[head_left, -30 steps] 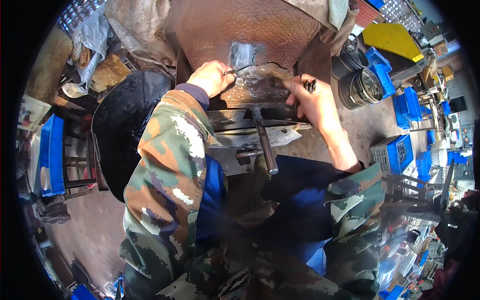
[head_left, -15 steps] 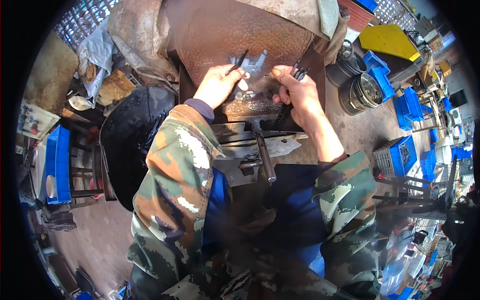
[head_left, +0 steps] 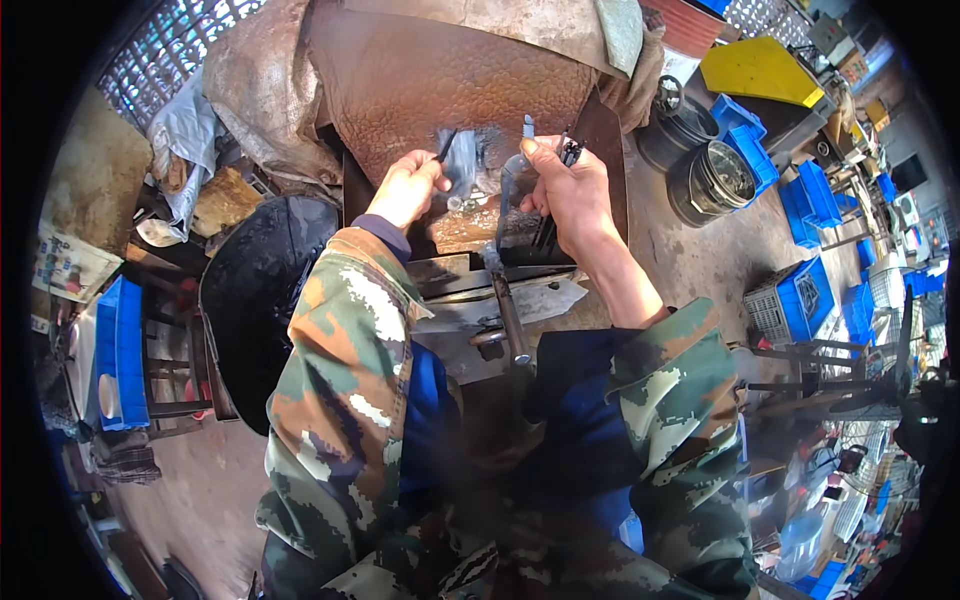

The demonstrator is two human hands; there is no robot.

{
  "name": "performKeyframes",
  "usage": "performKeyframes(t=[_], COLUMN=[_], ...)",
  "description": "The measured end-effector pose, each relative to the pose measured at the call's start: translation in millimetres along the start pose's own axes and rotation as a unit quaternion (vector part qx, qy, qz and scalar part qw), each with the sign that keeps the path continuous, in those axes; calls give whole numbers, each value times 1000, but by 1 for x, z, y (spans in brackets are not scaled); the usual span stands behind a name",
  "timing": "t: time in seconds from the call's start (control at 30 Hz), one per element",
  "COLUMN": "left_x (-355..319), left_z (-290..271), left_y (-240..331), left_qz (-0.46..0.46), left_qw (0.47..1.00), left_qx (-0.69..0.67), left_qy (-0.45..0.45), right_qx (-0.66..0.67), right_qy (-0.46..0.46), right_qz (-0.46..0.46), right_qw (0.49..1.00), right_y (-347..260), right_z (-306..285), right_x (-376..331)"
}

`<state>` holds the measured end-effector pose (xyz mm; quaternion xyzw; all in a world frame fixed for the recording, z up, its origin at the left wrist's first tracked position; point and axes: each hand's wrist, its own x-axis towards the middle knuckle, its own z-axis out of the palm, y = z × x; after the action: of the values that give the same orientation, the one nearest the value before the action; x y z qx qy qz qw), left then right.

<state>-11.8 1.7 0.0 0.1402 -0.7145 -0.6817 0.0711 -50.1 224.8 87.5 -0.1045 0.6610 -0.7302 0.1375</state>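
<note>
My left hand [head_left: 406,190] is closed on a thin dark rod [head_left: 447,145], whose end sticks up past the fingers. Several similar thin dark rods [head_left: 568,152] are gripped in my right hand [head_left: 575,195], and their lower ends [head_left: 545,235] show below the fingers. Both hands are over a wet, rusty brown metal trough [head_left: 450,236], apart from each other. Between them is a greyish blurred patch [head_left: 460,165]. A metal bar [head_left: 510,325] points from the trough toward me. What lies under the fingers is hidden.
A large black tub [head_left: 262,280] stands left of the trough. At the right are dark buckets [head_left: 712,185] and blue crates [head_left: 800,300]. Behind the trough hang a brown textured sheet [head_left: 440,70] and dirty sacking [head_left: 262,85]. A blue bin [head_left: 122,350] is far left.
My left hand has drawn back leftward and toward me with its rod, widening the distance to my right hand. My right hand keeps its rods. The whole view has shifted slightly.
</note>
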Motion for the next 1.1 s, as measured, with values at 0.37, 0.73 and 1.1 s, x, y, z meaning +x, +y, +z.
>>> performKeyframes(t=[0.37, 0.73, 1.1], left_x=[-8, -2, -17], left_z=[-9, -6, 4], left_y=[-18, -20, 9], left_qz=[116, 116, 84], left_qw=[945, 941, 903], left_qx=[278, 305, 415], left_qy=[-125, -88, -78], right_qx=[136, 176, 224], right_qy=[1, -4, 20], right_qz=[69, 93, 142], right_qw=[988, 980, 964], right_y=[-4, -10, -2], right_z=[-22, -27, -27], right_x=[4, 7, 12])
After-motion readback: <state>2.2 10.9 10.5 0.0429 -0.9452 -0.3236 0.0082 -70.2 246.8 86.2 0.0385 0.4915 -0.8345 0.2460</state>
